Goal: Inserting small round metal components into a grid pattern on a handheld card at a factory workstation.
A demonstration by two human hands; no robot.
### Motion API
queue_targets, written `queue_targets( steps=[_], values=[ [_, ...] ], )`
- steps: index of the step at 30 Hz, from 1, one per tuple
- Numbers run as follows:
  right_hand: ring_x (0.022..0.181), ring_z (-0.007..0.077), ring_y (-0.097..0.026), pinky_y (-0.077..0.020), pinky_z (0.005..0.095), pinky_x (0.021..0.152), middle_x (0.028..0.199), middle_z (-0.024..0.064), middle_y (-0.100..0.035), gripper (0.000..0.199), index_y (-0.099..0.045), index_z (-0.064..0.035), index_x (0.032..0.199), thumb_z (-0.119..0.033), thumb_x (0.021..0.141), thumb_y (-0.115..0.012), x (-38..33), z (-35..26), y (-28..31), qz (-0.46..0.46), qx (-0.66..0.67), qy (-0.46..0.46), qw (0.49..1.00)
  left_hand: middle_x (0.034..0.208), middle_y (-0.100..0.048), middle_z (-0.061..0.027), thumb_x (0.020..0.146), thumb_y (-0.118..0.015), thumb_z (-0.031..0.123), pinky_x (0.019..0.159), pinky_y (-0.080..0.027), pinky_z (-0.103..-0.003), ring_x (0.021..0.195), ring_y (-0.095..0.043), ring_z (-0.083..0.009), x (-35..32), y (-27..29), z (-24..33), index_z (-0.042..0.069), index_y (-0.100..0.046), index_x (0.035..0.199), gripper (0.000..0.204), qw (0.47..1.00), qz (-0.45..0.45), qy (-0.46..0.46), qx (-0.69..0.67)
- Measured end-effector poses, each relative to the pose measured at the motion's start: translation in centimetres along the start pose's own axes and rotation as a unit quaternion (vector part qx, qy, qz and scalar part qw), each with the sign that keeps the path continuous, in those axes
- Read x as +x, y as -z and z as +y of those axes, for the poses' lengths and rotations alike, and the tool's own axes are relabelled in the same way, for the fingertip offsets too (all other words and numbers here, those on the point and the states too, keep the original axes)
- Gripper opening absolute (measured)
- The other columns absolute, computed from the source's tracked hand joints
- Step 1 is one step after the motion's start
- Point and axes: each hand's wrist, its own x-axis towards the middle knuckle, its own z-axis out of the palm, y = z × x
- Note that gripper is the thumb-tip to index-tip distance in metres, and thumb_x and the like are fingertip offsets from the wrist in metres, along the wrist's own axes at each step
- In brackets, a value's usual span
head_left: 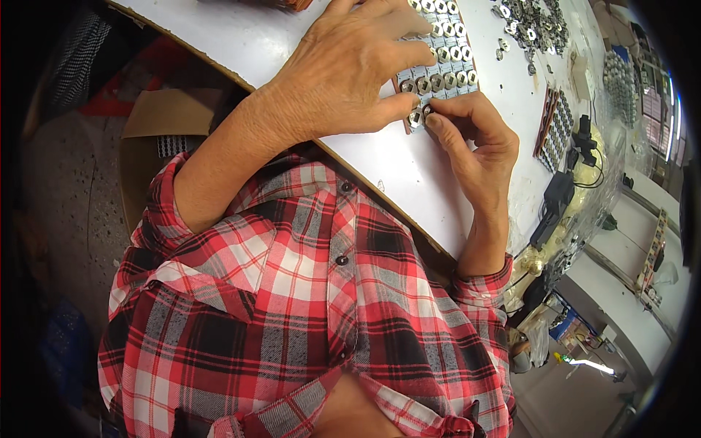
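Observation:
A flat panel (438, 95) lies on the white table, set with rows of small round metal parts, each with an angular shiny centre. My left hand (339, 77) rests over its left side, fingers stretched and apart. The left thumb tip is beside a metal part (415, 119) in the row nearest me. At the panel's near edge my right hand (478, 142) pinches a small round metal part (428, 112) between thumb and index finger. That part is mostly covered by the fingertips, and I cannot tell whether it is seated on the panel.
Loose metal parts (533, 29) lie piled at the far right of the white table (372, 160). Further right are another filled panel (556, 128) and a black device (553, 208) with a cable. A cardboard box (164, 113) stands below the table's left edge.

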Motion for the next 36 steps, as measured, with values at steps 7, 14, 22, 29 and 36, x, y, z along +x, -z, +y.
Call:
queue_targets(
  steps=[7,14,22,29,36],
  values=[
    [0.082,0.0062,-0.065,-0.0518,0.0208,0.073,0.089,-0.0001,-0.072,0.011,-0.074,0.0002,0.102,0.001,0.092,-0.076,0.8,-0.4,1.0,-0.066,0.016,-0.039,0.997,0.123,-0.065,-0.0184,0.076,-0.079,0.02,0.103,-0.041,-0.048,0.121,-0.057,-0.0358,0.4,1.5,1.2,0.002,-0.071,0.107,0.036,0.999,-0.003,0.019,-0.045],
    [0.08,0.0066,-0.065,-0.0513,0.0218,0.074,0.088,0.0011,-0.072,0.011,-0.074,0.0006,0.103,0.001,0.092,-0.075,0.6,-0.8,0.7,-0.053,0.018,-0.071,0.996,0.123,-0.065,-0.018,0.077,-0.08,0.02,0.102,-0.042,-0.048,0.121,-0.058,-0.0357,0.6,1.5,1.3,0.003,-0.072,0.107,0.036,0.998,-0.006,0.029,-0.057],
    [0.083,0.0084,-0.067,-0.0519,0.0218,0.072,0.096,0.0041,-0.075,0.017,-0.076,0.0013,0.11,0.0,0.093,-0.074,2.2,2.1,3.6,0.108,-0.054,0.009,0.993,0.125,-0.067,-0.0139,0.072,-0.079,0.017,0.105,-0.042,-0.047,0.123,-0.058,-0.0329,0.8,-1.2,-0.2,0.006,-0.074,0.106,0.037,0.981,0.15,-0.124,0.015],
    [0.075,0.0088,-0.063,-0.0489,0.0239,0.067,0.096,0.0006,-0.071,0.019,-0.078,-0.0088,0.112,-0.004,0.095,-0.072,7.0,5.6,6.4,0.115,-0.239,0.092,0.96,0.128,-0.069,-0.0084,0.066,-0.08,0.01,0.107,-0.044,-0.044,0.126,-0.059,-0.0296,0.5,0.5,1.4,0.01,-0.076,0.107,0.042,1.0,0.003,0.027,0.009],
    [0.068,0.0092,-0.062,-0.0509,0.0241,0.065,0.09,0.0042,-0.07,0.017,-0.072,0.001,0.103,-0.015,0.101,-0.068,5.6,3.4,6.1,0.093,-0.067,0.007,0.993,0.128,-0.069,-0.0082,0.067,-0.082,0.011,0.107,-0.044,-0.044,0.126,-0.059,-0.0297,0.5,-0.7,-0.1,0.009,-0.076,0.107,0.041,0.999,0.002,0.041,-0.01]
  ],
)
